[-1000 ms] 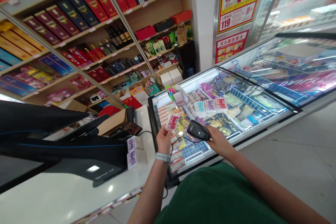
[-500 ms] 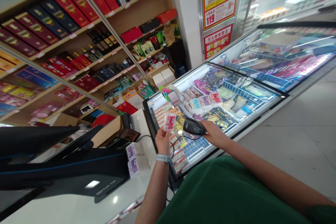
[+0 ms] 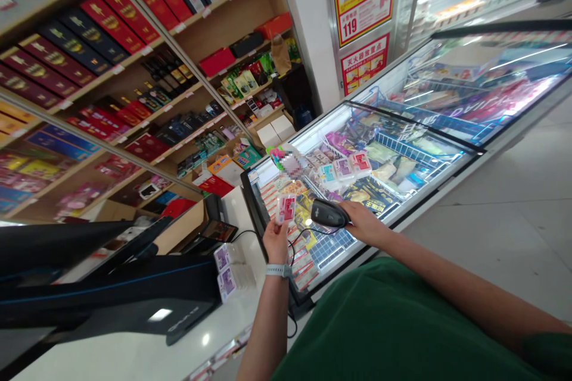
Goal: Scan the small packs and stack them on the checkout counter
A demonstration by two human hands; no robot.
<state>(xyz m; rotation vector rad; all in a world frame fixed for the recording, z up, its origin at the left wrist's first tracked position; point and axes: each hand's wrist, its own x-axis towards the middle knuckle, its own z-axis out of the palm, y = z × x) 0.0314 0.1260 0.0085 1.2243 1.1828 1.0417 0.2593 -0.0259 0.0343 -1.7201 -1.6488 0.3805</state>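
My left hand (image 3: 276, 240) pinches a small flat pack with a red-and-white label (image 3: 286, 209) by its lower edge, over the near end of the glass-topped freezer (image 3: 451, 174). My right hand (image 3: 363, 223) is wrapped around a black barcode scanner (image 3: 328, 213), whose head faces left toward the pack. A gap separates scanner and pack. The scanner's cord (image 3: 308, 229) loops down between my hands. Beyond the scanner, similar packs with blue, purple and red labels (image 3: 344, 169) lie in a row on the freezer glass.
Left of the freezer is a white counter (image 3: 201, 333) with stacked purple-labelled packs (image 3: 227, 283) and a dark checkout terminal (image 3: 134, 292). Shelves of boxed goods (image 3: 120, 18) line the wall behind. A pillar bears red-and-yellow signs (image 3: 364, 6).
The view has shifted slightly. My left hand has turned the red-labelled pack a little more upright. My right hand still holds the scanner nearly where it was.
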